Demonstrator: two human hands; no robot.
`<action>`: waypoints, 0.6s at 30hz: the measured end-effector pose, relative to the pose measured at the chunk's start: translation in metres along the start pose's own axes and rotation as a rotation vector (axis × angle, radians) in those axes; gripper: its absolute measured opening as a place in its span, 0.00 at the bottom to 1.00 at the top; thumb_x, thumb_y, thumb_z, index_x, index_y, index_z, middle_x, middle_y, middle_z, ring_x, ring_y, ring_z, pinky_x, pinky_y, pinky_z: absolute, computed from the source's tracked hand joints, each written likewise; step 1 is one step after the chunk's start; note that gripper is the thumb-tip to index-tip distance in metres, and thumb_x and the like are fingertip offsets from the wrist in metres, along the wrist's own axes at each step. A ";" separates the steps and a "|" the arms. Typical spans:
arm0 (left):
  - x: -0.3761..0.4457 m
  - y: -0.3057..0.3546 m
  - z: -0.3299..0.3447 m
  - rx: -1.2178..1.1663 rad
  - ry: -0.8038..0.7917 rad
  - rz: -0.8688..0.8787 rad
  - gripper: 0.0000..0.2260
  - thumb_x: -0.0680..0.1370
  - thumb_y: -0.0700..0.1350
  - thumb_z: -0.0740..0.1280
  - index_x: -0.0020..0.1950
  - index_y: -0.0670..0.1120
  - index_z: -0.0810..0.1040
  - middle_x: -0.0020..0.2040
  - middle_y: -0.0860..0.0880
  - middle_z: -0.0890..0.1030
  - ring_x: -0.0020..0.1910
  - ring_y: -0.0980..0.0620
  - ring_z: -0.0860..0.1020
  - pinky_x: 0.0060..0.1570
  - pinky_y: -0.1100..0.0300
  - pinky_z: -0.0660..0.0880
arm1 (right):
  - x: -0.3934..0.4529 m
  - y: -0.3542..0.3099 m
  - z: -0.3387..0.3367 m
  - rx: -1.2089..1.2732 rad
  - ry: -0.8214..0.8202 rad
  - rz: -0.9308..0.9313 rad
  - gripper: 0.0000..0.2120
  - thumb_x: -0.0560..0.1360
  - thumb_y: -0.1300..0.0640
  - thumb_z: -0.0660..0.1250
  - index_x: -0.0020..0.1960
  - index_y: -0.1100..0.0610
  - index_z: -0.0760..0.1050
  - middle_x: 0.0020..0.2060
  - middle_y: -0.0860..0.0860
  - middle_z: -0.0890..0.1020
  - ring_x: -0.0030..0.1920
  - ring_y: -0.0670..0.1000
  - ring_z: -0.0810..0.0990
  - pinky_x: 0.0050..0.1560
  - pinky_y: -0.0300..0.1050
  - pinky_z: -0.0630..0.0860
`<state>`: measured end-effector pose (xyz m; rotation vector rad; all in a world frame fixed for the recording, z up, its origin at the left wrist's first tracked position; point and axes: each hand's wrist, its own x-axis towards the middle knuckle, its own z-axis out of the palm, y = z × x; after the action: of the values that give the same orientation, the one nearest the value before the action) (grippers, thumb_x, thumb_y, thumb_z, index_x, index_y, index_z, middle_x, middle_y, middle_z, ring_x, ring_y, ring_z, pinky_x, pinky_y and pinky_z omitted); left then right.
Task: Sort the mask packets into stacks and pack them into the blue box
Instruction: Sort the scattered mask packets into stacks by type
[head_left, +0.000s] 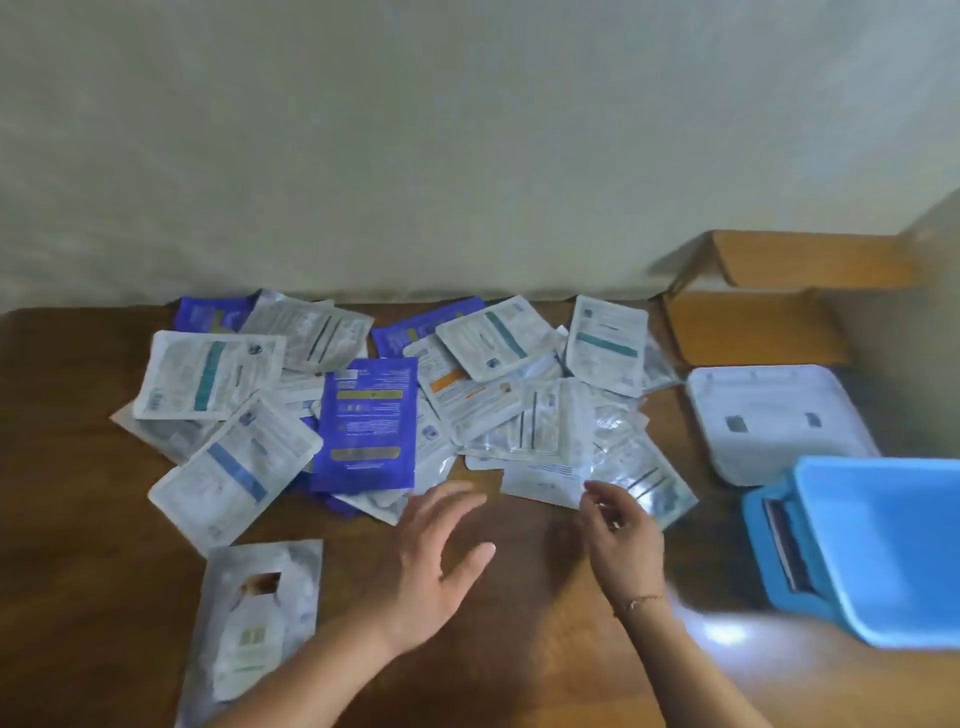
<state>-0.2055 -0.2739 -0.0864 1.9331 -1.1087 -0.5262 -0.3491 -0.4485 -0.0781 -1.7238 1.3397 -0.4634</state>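
The fingers (602, 501) of the right hand (621, 540) were curled, their tips at the near edge of a white packet (543, 480) at the near right of the pile; whether they had already pinched that edge or only touched it could not be told through the blur. The left hand (436, 551) hovered flat over the wooden table (78, 519), fingers spread and straight, grasping nothing, its tips just short of the near edge of the pile.

The mask packets (405, 395) lay in a loose, overlapping heap just beyond both hands, spreading left and right along the far side of the table against the wall. Most were white with teal, blue or orange bands; a purple packet (366, 423) lay face up left of centre, its long axis running near to far, directly beyond the left fingertips. One silver packet (260, 618) lay alone, nearer than the heap and to the left of the left forearm.

The blue box (878, 545) sat open at the near right, well apart from the pile, with a white lid (774, 415) just beyond it and a cardboard box (753, 317) farther back. The right hand was plainly the nearer to the blue box, so packing would likely fall to it, while the left was better placed for the purple packet. No stacks had yet been formed, so sorting looked barely begun.
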 end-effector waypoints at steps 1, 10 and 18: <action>0.017 0.016 0.012 -0.127 -0.066 -0.088 0.17 0.78 0.60 0.63 0.64 0.54 0.76 0.63 0.58 0.76 0.64 0.59 0.74 0.63 0.63 0.71 | 0.012 0.005 -0.018 -0.016 0.054 0.019 0.07 0.76 0.58 0.69 0.52 0.53 0.81 0.45 0.47 0.83 0.41 0.39 0.80 0.40 0.30 0.74; 0.096 0.078 0.089 -1.147 -0.181 -1.169 0.22 0.81 0.53 0.63 0.66 0.37 0.72 0.65 0.37 0.76 0.64 0.40 0.75 0.67 0.47 0.70 | 0.100 0.038 -0.075 -0.200 0.006 0.085 0.17 0.75 0.60 0.68 0.63 0.62 0.76 0.60 0.57 0.80 0.60 0.56 0.77 0.62 0.45 0.70; 0.103 0.087 0.112 -1.186 -0.055 -1.282 0.18 0.81 0.51 0.63 0.63 0.37 0.74 0.61 0.38 0.78 0.68 0.40 0.72 0.71 0.46 0.66 | 0.113 0.036 -0.073 -0.228 -0.052 0.170 0.16 0.77 0.54 0.66 0.61 0.60 0.77 0.53 0.56 0.82 0.48 0.52 0.76 0.47 0.39 0.68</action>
<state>-0.2729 -0.4353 -0.0743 1.2416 0.5911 -1.4628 -0.3841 -0.5828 -0.0918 -1.7715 1.5334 -0.1736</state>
